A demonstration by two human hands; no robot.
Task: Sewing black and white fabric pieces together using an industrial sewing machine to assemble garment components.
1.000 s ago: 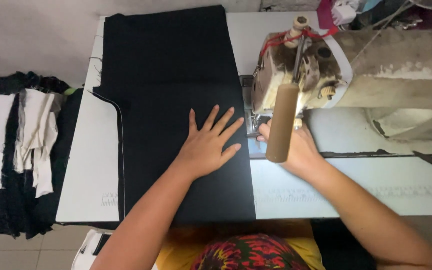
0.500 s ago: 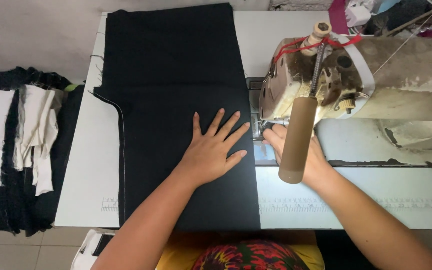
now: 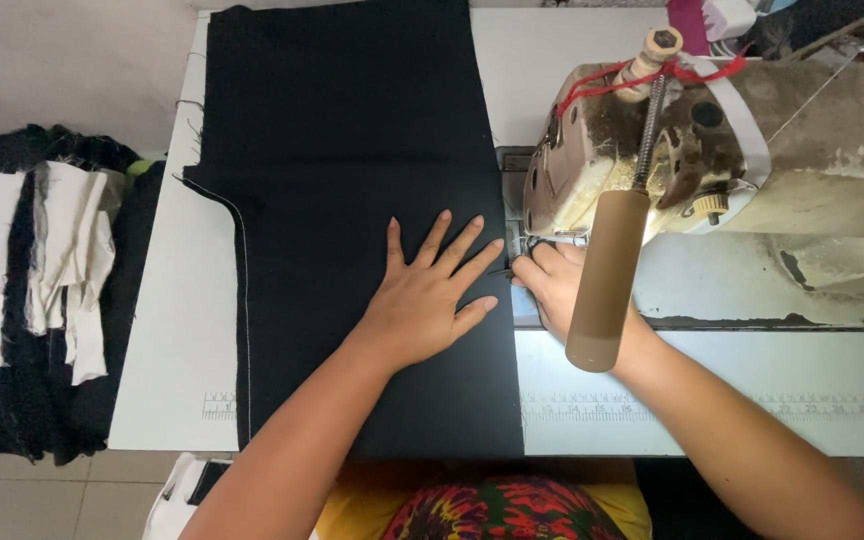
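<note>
White surface [image 3: 182, 330] fills the view, tiled floor below it on the left. One black fabric panel [image 3: 352, 180] lies flat on it, running from the far edge to the near edge, with a pale stitch line down its left side. One sewing machine [image 3: 672, 150], beige and worn, sits on the right; one red thread runs over its head, one tan cylindrical lamp [image 3: 602, 285] hangs in front of it.

Two hands, one person. Left hand [image 3: 427, 295]: flat on the fabric, palm down, grip spread, five fingers fanned out, tips pointing at the needle area. Right hand [image 3: 557, 285]: at the fabric's right edge just below the presser foot, partly hidden behind the lamp; fingertips appear pressed together on the edge, but the grip can't be read clearly.

One heap of black and white cloth pieces [image 3: 32, 290] sits off the surface, left. Two printed rulers [image 3: 220, 405] on the near edge, one either side of the fabric.
</note>
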